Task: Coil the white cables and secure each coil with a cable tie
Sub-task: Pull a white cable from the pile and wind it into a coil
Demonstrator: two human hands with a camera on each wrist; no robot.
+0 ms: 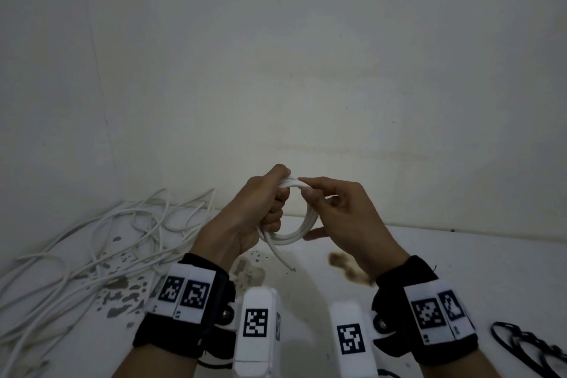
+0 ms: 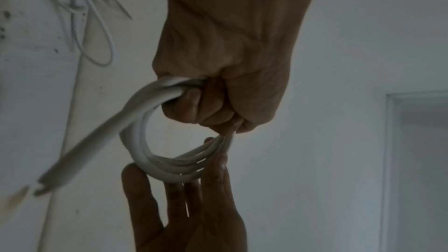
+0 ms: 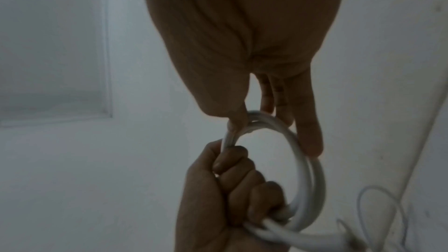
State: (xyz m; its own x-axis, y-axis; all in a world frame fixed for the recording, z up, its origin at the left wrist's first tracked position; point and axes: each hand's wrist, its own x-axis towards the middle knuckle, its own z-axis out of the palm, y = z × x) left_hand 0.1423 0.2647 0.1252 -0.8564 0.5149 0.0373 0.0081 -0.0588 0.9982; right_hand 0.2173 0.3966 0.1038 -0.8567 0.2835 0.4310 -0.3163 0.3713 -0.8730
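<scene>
Above stained table — coil between both hands.

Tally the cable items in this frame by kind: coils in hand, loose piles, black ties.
White round cable coil, gripped by the left hand and touched by the right hand: 1
Tangled pile of loose white cables: 1
Bunch of black cable ties, count unclear: 1
Total: 3
</scene>
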